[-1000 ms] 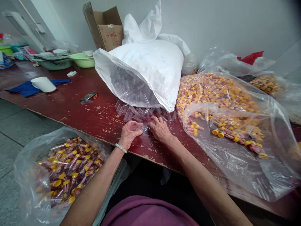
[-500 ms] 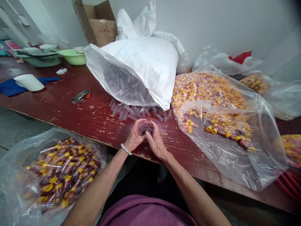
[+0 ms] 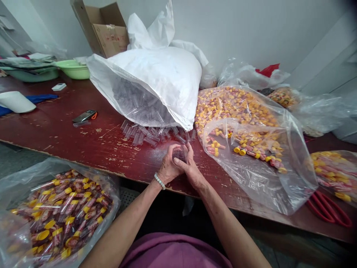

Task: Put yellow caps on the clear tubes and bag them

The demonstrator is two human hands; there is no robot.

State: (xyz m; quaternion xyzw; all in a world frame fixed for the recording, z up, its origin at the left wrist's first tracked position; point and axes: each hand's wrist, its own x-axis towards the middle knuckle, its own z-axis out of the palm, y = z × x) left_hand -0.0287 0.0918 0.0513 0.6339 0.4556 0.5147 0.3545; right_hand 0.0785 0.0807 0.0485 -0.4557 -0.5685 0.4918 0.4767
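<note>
My left hand point(image 3: 169, 168) and my right hand point(image 3: 190, 167) are cupped together over the red table point(image 3: 83, 145), both closed around a bunch of clear plastic tubes point(image 3: 179, 153). Just beyond my fingers lies a loose heap of clear tubes point(image 3: 147, 134) spilling from a big white sack point(image 3: 156, 82). To the right, an open clear bag point(image 3: 251, 149) holds yellow caps and wrapped candies. Left of my lap, a clear bag of filled, yellow-capped tubes point(image 3: 55, 212) stands below the table edge.
A phone point(image 3: 83, 116) lies on the table to the left, with a white cup point(image 3: 16, 102) on blue cloth, green basins point(image 3: 73, 69) and a cardboard box point(image 3: 103, 29) further back. Red-handled scissors point(image 3: 329, 209) lie at the right edge, beside more candy bags point(image 3: 334, 173).
My hands gathered tubes from the heap, lifted them off the table and closed together around the bunch. The view has shifted to the right.
</note>
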